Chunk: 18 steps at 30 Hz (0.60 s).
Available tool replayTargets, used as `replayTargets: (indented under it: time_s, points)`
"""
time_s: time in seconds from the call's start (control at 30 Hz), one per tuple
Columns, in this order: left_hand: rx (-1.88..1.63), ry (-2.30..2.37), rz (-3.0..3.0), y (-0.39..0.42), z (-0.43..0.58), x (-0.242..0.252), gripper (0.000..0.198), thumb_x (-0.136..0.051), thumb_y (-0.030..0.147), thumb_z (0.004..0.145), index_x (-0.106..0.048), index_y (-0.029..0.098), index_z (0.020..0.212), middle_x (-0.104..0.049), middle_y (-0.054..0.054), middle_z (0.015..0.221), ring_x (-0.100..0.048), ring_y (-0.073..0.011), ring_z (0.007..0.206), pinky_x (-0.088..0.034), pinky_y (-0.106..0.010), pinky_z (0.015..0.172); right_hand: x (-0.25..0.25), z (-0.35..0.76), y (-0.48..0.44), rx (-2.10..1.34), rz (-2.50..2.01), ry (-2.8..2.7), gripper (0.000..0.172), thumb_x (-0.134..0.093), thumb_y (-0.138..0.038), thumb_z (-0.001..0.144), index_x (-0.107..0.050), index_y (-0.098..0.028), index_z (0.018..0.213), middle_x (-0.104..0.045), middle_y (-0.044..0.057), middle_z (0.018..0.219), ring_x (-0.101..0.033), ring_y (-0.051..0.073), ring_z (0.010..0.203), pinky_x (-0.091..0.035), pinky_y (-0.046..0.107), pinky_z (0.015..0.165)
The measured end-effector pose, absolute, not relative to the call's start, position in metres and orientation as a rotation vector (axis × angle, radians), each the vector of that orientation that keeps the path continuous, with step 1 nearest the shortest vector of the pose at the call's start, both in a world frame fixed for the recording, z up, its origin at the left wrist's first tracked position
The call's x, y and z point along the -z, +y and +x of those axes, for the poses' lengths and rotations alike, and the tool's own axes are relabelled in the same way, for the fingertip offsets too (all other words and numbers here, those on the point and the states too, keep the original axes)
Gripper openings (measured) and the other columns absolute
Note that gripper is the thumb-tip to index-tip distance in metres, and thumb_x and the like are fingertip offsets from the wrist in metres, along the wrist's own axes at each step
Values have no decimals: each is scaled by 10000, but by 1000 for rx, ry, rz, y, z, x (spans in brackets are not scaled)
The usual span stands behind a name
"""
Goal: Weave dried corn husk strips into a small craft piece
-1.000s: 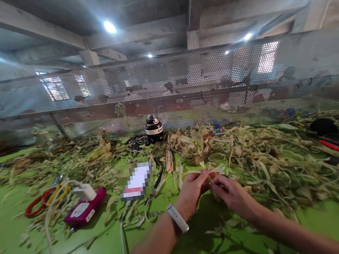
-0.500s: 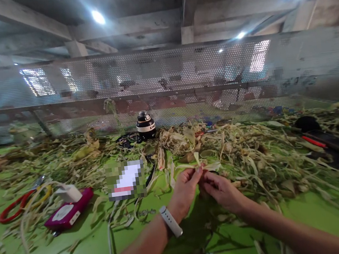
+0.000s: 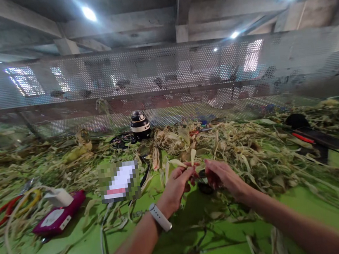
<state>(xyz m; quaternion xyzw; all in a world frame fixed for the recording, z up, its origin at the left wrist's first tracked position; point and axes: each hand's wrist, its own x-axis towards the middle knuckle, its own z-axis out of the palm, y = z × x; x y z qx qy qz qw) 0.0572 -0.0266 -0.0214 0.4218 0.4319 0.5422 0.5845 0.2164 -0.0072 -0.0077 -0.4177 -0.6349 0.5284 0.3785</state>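
My left hand (image 3: 176, 185), with a white watch band (image 3: 160, 217) on its wrist, pinches a pale dried husk strip (image 3: 193, 156) whose end stands up above the fingertips. Just to the right is my right hand (image 3: 224, 178), a small gap away. Its fingers are curled and pressed together; whatever they may hold is hidden. Below and between the hands lies a dark round object (image 3: 204, 185), too unclear to name. A heap of dry husk strips (image 3: 237, 145) spreads behind and to the right of both hands on the green table (image 3: 187, 239).
At left are a magenta power strip (image 3: 59, 213) with a white plug (image 3: 58, 198), red-handled scissors (image 3: 2, 211) and a blurred phone (image 3: 122, 181) on a cable. A black-and-white bottle (image 3: 140, 126) stands before the perforated metal screen (image 3: 149, 69). Dark items (image 3: 317, 136) lie right.
My right hand has come away from the left and moved slightly right. The left hand still pinches the husk strip. The whole view has shifted a little, with things sliding left.
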Motion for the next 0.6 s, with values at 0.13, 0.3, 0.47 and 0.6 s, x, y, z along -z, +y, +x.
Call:
replayTargets:
  time_s: [0.13, 0.3, 0.47, 0.6]
  points:
    - [-1205, 1007, 1091, -26, 60, 23, 347, -702, 422, 647, -585, 167, 852, -455, 72, 540, -297, -37, 419, -185, -183, 407, 14, 218, -1, -1183, -1061, -1676, 364, -508, -558, 782, -501, -193, 794, -532, -27, 618, -470, 108, 500, -385, 228, 469]
    - [-1205, 1020, 1126, -25, 60, 22, 371, -686, 435, 653, -552, 180, 886, -492, 60, 579, -334, -50, 447, -213, -191, 431, 23, 220, 2, -924, -1025, -1886, 280, -464, -470, 852, -515, -196, 873, -524, -7, 729, -488, 122, 621, -413, 237, 559]
    - [-1229, 996, 1153, -23, 57, 21, 363, -691, 455, 637, -548, 171, 811, -429, 79, 540, -307, -44, 439, -220, -195, 437, 27, 216, -1, -1172, -899, -2005, 292, -471, -473, 852, -510, -186, 817, -449, -45, 620, -426, 91, 511, -370, 211, 474]
    - [-1184, 986, 1187, -20, 54, 21, 418, -708, 482, 602, -598, 138, 813, -448, 74, 551, -293, -38, 447, -214, -198, 445, 25, 216, 1, -1193, -881, -2012, 322, -507, -495, 826, -492, -185, 741, -432, -50, 578, -393, 88, 493, -331, 207, 451]
